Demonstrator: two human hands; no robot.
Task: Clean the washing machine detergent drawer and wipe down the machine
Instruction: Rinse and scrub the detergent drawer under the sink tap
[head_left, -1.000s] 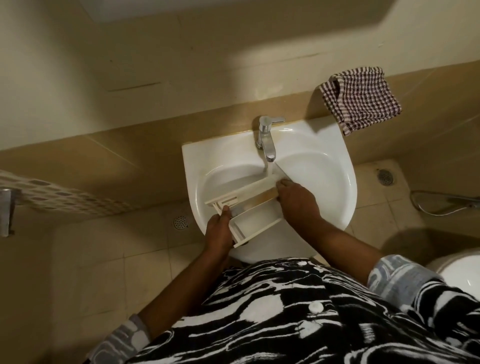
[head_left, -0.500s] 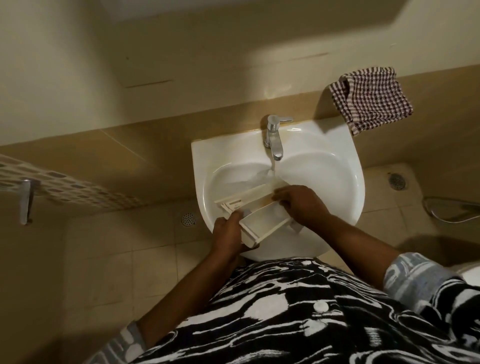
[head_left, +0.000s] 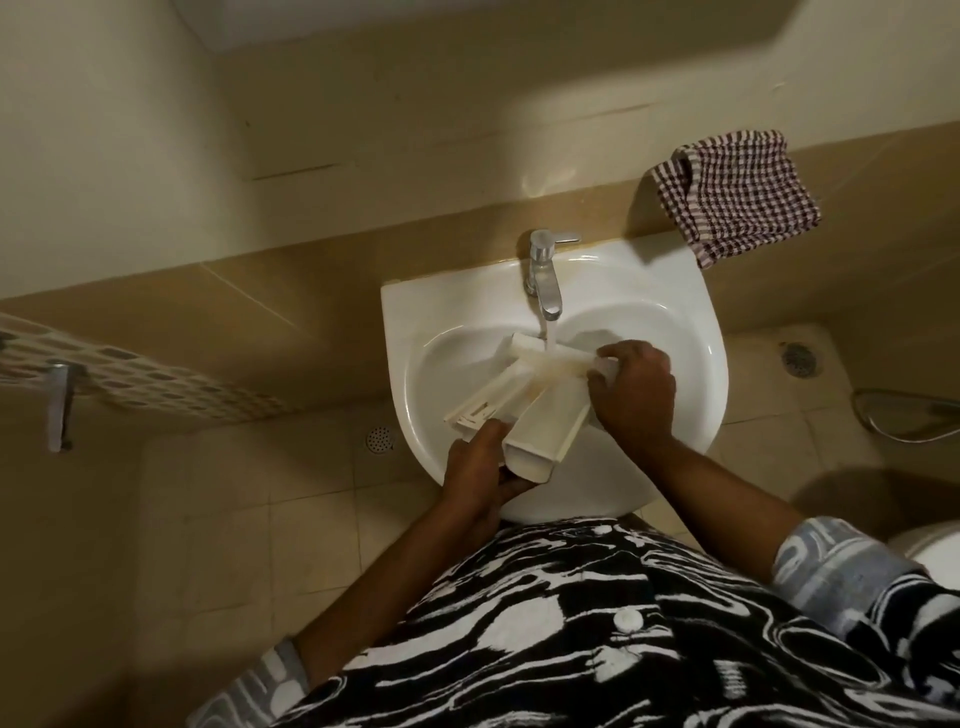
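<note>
Spotter: Start on your left. What's it holding?

Operator: My left hand grips the near end of the detergent drawer, fingers curled under it. The drawer hangs over the sink basin between my hands, with its front panel under the tap stream.

Spotter: And the right?

Operator: My right hand clasps that panel's end. I judge it light, stiff plastic, slick when wet, so I'd hold the walls, not the thin dividers.

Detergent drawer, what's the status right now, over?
Detergent drawer over sink, under running tap. Gripped by left hand at near end, right hand at far end. Nothing in the way.
</note>
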